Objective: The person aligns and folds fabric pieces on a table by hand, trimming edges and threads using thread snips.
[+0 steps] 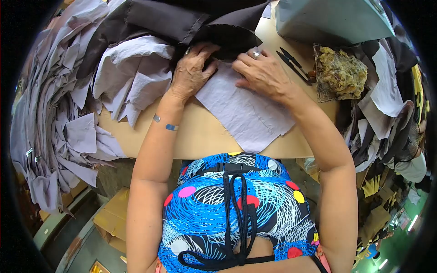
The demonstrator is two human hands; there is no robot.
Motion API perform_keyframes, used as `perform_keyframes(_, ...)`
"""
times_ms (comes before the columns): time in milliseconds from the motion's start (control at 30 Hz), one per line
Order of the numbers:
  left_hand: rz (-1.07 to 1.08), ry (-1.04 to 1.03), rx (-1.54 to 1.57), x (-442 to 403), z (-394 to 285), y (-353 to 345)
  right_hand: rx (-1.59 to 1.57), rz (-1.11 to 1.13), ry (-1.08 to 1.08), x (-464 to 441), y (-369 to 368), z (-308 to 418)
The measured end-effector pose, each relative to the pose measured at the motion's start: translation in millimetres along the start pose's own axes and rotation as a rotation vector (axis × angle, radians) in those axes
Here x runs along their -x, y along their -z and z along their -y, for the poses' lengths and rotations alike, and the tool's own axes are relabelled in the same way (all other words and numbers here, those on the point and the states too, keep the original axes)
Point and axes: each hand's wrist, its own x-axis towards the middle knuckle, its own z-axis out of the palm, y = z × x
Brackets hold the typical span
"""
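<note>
A light lilac-grey fabric piece with frayed edges and a stitched line lies flat on the table, one corner reaching the near edge. Its far end meets a dark brown garment piece that spreads across the back. My left hand is closed over the dark cloth's near edge, thumb beside the light piece and fingertips partly hidden in the folds. With curled fingers, my right hand pinches the light piece near its upper right edge; a ring shows on one finger.
Thread snips lie right of my right hand, beside a clear bag of yellowish pieces. A pale grey machine body or box stands at the back right. Piled grey cloth hangs at left; more fabric hangs at right.
</note>
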Motion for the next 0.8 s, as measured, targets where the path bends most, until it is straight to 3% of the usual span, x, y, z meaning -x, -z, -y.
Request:
perform_keyframes(367,-0.035,-0.029,-0.005,-2.3,2.0,-3.3,-0.087,0.226,-0.135,103.6,30.2,16.2)
perform_keyframes(433,-0.114,-0.049,-0.03,-3.9,0.0,-5.8,-0.11,0.275,-0.132,111.2,34.8,18.4)
perform_keyframes(600,-0.064,-0.104,-0.211,-2.8,-2.9,-0.8,-0.322,0.311,-0.163,91.1,46.4,18.6)
perform_keyframes(700,-0.04,-0.052,-0.118,2.1,-4.0,-0.5,-0.435,0.021,-0.304,66.7,31.5,26.8)
perform_keyframes(800,0.022,-0.066,-0.11,18.3,-21.9,-10.8,-0.408,-0.344,-0.291,31.1,26.0,29.9)
